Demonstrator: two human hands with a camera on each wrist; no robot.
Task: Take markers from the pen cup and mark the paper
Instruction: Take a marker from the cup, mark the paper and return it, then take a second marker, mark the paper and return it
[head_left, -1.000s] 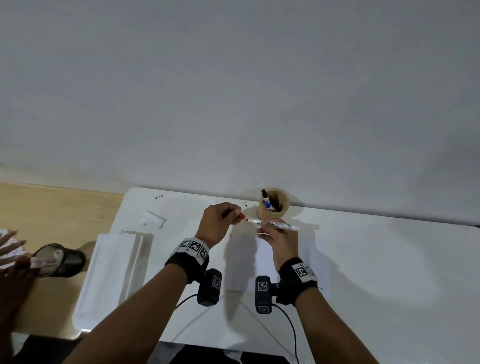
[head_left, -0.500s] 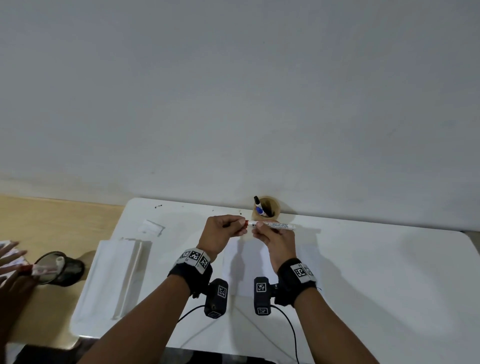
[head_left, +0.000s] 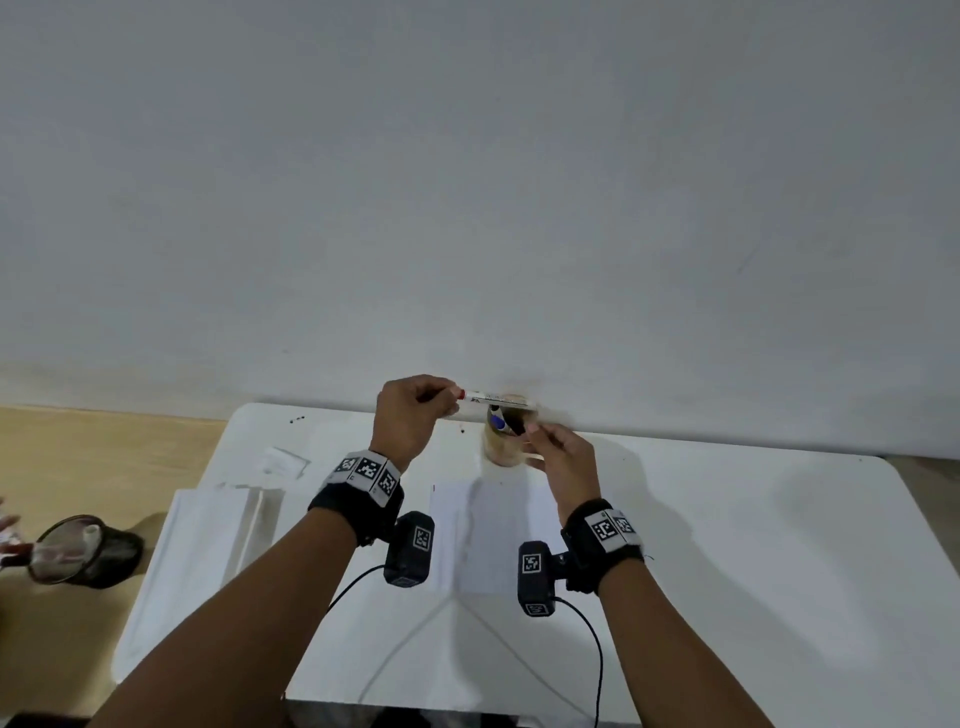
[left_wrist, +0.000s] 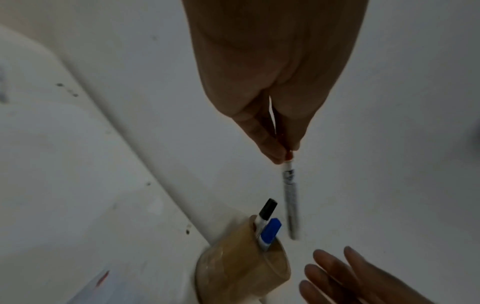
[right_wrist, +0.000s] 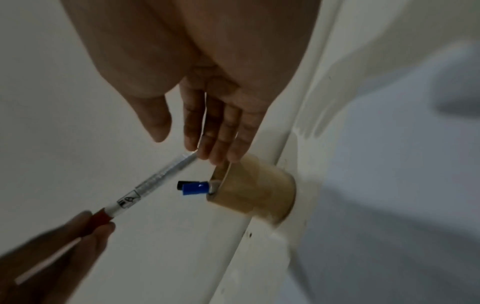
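A: Your left hand (head_left: 410, 418) — what's it doing?

B: You're pinching the red cap end of the marker (head_left: 493, 399) between thumb and fingertips. Barrel sticks out level toward your right, over the cup (head_left: 501, 449). In the left wrist view the marker (left_wrist: 291, 197) hangs from your fingers (left_wrist: 267, 144) with its far end just above the cup (left_wrist: 241, 271).

A: Right hand (head_left: 563, 457)?

B: Loose, fingers nearly straight, holding nothing. In the right wrist view your fingertips (right_wrist: 215, 144) sit right by the marker's (right_wrist: 153, 183) free end and the cup rim (right_wrist: 226, 170); can't tell if they touch either one.

A: What's in the cup?

B: Two markers standing in it, a black cap (left_wrist: 269, 207) and a blue cap (left_wrist: 271, 229), both leaning on the left side of the rim.

A: Paper?

B: The paper (head_left: 498, 525) lies flat on the white table (head_left: 753, 571), just on your side of the cup, between your wrists. There's a faint reddish mark on it in the head view, and a red spot (left_wrist: 102, 277) in the left wrist view.

A: Cup location?

B: At the table's far edge, near the wall (head_left: 467, 182).
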